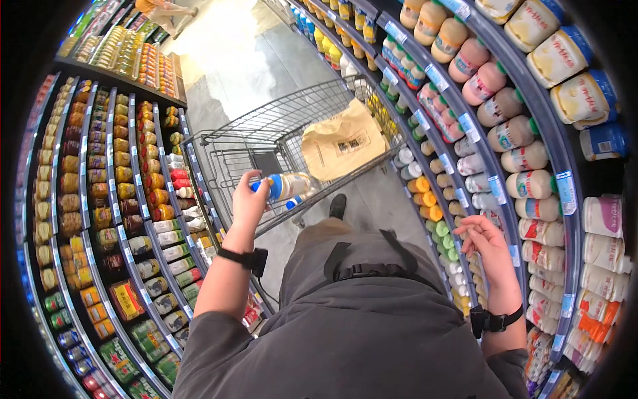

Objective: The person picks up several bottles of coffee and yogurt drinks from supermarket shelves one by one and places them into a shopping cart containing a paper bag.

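My left hand (251, 194) is closed around the blue-capped end of a plastic bottle (294, 185) with a pale body and a blue band, over the near side of a wire shopping cart (294, 117). Just below that bottle, another blue cap (295, 202) shows inside the cart. A brown paper bag (344, 144) bearing print lies in the cart's far part. My right hand (482, 239) hangs in front of the right shelves with its fingers loosely bent and nothing visible in them. Both wrists wear black straps with small devices.
Shelves of bottles (526, 157) curve along the right. On the left, shelves hold jars (154, 179), cartons and cans. A grey tiled floor (284, 65) runs between them. Part of a person (167, 15) shows far up the aisle. My shoe (338, 206) is beside the cart.
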Tool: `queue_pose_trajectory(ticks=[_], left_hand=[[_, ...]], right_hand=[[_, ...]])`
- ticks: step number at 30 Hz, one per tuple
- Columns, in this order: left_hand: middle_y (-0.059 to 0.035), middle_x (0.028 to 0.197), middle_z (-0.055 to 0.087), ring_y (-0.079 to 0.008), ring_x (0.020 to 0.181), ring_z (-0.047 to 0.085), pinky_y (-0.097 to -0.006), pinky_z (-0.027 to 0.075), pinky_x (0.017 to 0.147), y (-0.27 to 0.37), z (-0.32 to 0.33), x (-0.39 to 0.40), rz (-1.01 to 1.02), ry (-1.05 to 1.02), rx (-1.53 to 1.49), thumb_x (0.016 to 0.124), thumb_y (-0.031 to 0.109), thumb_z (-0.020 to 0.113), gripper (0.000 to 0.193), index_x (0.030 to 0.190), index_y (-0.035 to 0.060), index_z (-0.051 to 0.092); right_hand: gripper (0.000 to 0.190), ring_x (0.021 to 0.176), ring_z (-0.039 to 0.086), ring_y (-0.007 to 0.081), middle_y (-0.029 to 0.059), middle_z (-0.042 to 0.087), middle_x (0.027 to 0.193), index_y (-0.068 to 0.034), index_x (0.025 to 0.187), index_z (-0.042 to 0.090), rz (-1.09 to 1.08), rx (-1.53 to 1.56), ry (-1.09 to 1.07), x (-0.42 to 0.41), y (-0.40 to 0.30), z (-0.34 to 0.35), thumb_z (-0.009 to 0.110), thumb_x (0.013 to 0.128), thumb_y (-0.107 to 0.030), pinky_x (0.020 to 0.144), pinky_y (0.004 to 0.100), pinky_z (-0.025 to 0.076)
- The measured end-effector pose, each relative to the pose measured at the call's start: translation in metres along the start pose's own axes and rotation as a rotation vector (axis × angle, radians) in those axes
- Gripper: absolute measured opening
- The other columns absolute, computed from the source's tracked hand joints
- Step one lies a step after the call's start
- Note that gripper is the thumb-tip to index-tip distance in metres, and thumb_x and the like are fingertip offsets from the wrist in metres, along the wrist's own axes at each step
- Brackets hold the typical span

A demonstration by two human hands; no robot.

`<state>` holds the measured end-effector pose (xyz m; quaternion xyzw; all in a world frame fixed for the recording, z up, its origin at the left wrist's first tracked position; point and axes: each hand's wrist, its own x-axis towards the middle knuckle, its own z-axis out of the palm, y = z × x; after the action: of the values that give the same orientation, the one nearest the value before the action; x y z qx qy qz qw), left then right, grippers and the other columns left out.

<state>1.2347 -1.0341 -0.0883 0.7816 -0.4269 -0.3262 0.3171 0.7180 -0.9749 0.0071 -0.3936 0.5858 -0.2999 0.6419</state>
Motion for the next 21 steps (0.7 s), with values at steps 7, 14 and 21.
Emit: queue_pose_trajectory(ticks=[7,14,21], left_hand=[[-0.0149,0.084,0.072,-0.0229,0.053,0.068,-0.0331,0.055,0.045,-0.128,0.031,0.129,-0.202,-0.144,0.102,0.094,0.029,0.069,0.04,0.118,-0.0025,0.071],[-0.0067,0.067,0.062,-0.0212,0.053,0.067,-0.0337,0.04,0.041,-0.22,0.09,0.191,-0.929,-0.113,-0.275,0.097,0.041,0.062,0.036,0.084,0.0071,0.059],[-0.0044,0.065,0.06,-0.0207,0.052,0.065,-0.0334,0.045,0.043,-0.298,0.149,0.216,-1.051,-0.23,-0.269,0.101,0.043,0.06,0.036,0.094,0.0075,0.062]], right_hand=[[0.021,0.076,0.059,0.0085,0.0062,0.071,0.103,-0.004,0.119,0.064,0.039,0.008,0.217,-0.001,0.0,0.038,0.051,0.103,-0.007,0.07,0.0241,0.048],[0.018,0.077,0.059,0.0101,0.0064,0.068,0.1,-0.003,0.116,0.065,0.084,0.04,0.534,-0.021,0.001,0.056,0.053,0.105,-0.012,0.069,0.0246,0.047],[0.017,0.078,0.058,0.011,0.0063,0.067,0.098,-0.003,0.116,0.065,0.195,0.015,0.766,-0.075,-0.005,0.069,0.053,0.105,-0.011,0.071,0.0254,0.047]])
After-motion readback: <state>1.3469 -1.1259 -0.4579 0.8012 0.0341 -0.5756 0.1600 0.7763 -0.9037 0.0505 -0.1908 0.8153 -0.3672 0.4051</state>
